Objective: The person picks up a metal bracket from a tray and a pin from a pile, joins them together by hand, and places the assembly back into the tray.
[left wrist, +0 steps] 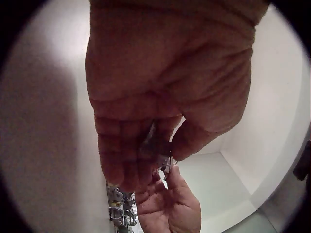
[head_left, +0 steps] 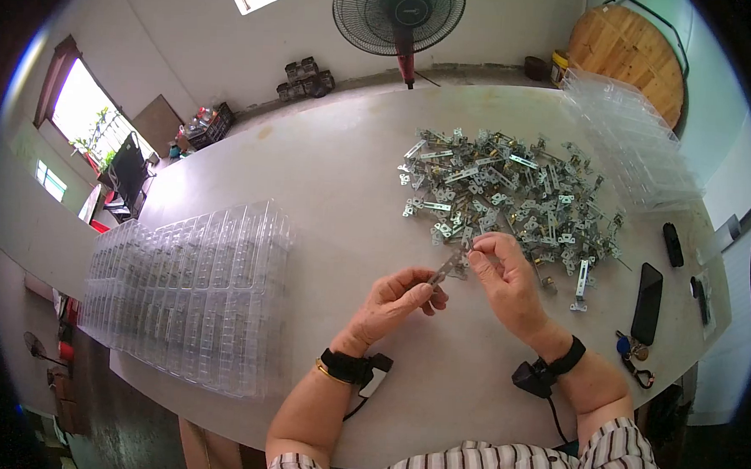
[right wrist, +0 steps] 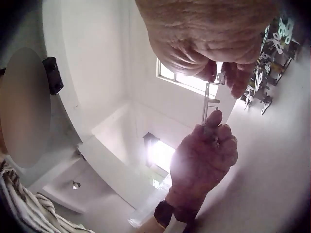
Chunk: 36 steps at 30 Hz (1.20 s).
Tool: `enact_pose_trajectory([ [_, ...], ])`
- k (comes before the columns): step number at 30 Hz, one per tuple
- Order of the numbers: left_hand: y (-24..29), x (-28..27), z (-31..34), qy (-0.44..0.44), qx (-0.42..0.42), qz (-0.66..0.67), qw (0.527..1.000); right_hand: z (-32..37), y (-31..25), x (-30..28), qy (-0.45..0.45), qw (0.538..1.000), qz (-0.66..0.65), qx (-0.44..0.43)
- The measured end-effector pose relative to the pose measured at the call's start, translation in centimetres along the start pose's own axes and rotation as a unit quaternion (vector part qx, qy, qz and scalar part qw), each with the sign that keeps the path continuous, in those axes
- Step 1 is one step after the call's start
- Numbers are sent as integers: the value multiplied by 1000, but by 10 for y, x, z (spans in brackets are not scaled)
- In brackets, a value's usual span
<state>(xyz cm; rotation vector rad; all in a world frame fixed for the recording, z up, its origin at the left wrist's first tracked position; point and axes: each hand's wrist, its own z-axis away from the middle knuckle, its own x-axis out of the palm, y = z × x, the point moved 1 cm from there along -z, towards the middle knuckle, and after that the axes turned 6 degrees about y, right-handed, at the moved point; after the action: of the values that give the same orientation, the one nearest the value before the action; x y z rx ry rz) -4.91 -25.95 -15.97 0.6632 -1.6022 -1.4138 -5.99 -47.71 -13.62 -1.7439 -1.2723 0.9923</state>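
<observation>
A slim metal bracket is held between the two hands, near the front edge of a heap of metal parts. The left hand pinches its lower end between thumb and fingers. At its upper end, the right hand pinches it with thumb and fingertips. In the right wrist view the bracket spans the gap between the hands, with a small bent piece near its middle. The left wrist view shows its end beside the left thumb, partly hidden by the fingers.
Stacked clear plastic trays with compartments stand at the left. More clear trays lie at the back right. A phone, keys and a black object lie on the right. A fan stands beyond the table.
</observation>
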Motion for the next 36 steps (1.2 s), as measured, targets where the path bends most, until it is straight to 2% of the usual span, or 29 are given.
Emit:
enact_pose_trajectory([
  [3,-5,-3,-2,27,16,-1,1000,1,-15,-1,-10,998,62,-31],
  [5,-5,-2,-3,39,20,-11,999,8,-14,3,-80,984,-76,138],
  [6,-5,-2,-4,52,23,-21,998,9,-16,4,-79,984,-76,138],
  [8,-5,-2,-4,50,32,-22,998,11,-19,4,-129,981,14,144],
  [18,-3,1,-2,53,44,-55,996,11,-23,5,-131,980,93,117],
  [24,-10,0,-3,45,45,-46,997,15,-18,7,-174,975,125,55],
  [26,-6,2,-2,47,35,-56,997,14,-20,8,-115,985,84,101],
  [32,-9,1,-3,57,42,-88,994,14,-16,8,-189,972,87,112],
  [34,-7,2,-3,63,47,-98,992,14,-17,8,-181,972,76,127],
  [36,-4,2,-3,105,48,-66,991,14,-17,7,-173,973,64,141],
])
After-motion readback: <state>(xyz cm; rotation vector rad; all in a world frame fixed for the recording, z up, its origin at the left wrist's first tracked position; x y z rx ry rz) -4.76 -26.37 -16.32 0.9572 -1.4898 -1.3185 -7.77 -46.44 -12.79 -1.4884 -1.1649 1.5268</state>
